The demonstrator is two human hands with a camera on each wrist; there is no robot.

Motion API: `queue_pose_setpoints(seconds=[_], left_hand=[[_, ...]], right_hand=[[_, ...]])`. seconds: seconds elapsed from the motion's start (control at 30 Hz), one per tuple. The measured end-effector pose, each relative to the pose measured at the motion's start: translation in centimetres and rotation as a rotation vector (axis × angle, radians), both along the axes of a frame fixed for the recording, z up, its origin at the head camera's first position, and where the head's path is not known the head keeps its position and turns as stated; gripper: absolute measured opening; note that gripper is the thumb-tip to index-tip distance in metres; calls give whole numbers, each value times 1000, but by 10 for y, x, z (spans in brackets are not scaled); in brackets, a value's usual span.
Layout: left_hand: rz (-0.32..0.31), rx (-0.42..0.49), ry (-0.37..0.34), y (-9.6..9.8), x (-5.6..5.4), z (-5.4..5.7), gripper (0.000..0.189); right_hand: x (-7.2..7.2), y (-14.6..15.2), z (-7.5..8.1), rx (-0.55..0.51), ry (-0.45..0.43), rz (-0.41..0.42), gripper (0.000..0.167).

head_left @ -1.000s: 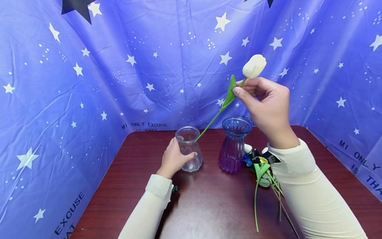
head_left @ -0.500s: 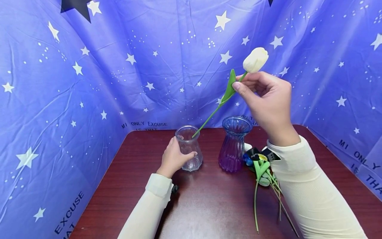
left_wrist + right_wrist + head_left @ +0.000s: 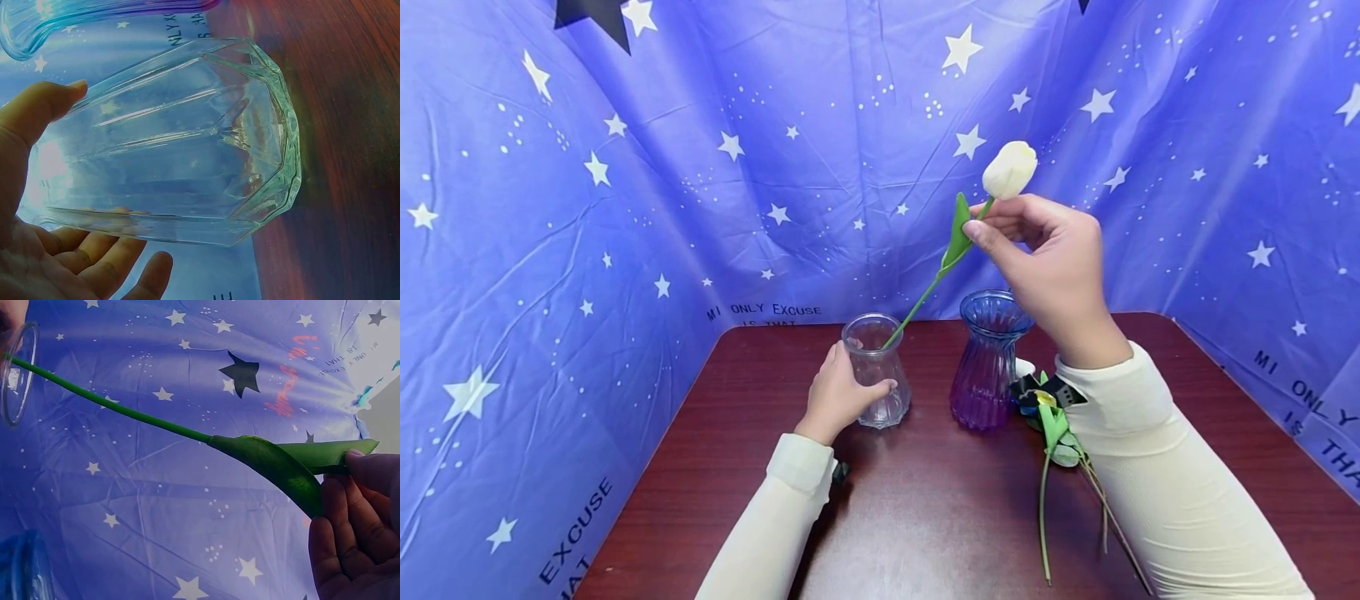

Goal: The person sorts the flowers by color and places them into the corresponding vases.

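In the head view, a clear glass vase (image 3: 883, 387) stands upright on the table. My left hand (image 3: 841, 398) grips its side, thumb on one side and fingers on the other in the left wrist view. High to the right, my right hand (image 3: 1052, 267) pinches a white tulip (image 3: 1010, 171) by its stem and green leaf (image 3: 269, 462), just below the bloom. The tulip slants down to the left, its lower stem (image 3: 917, 312) reaching the mouth of the clear vase. How deep the stem end sits is hard to tell.
A blue and purple glass vase (image 3: 988, 367) stands right of the clear one. Several flowers with green stems (image 3: 1045, 517) lie beside it, partly hidden under the right sleeve (image 3: 1157, 467). Blue star-printed cloth (image 3: 820, 167) surrounds the dark red table (image 3: 925, 517).
The right hand has lifted the tulip slightly, then shifted it left and lower. The stem end has gone from the vase's right rim to over its mouth. The left hand stays put.
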State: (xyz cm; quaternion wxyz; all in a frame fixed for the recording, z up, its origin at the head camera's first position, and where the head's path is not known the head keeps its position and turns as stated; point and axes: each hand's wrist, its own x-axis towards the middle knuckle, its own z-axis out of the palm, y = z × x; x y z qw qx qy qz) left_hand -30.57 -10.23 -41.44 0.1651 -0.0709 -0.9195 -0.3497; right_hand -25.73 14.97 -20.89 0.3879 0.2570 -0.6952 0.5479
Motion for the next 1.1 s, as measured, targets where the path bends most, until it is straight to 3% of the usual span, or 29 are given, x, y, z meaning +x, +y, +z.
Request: queue_pose_setpoints(seconds=[0.47, 1.1], left_hand=[[0, -3, 0, 0, 0, -1, 91], [-13, 14, -9, 0, 0, 0, 92]], right_hand=[[-3, -10, -14, 139, -63, -96, 14], [-13, -19, -29, 188, -113, -56, 14]])
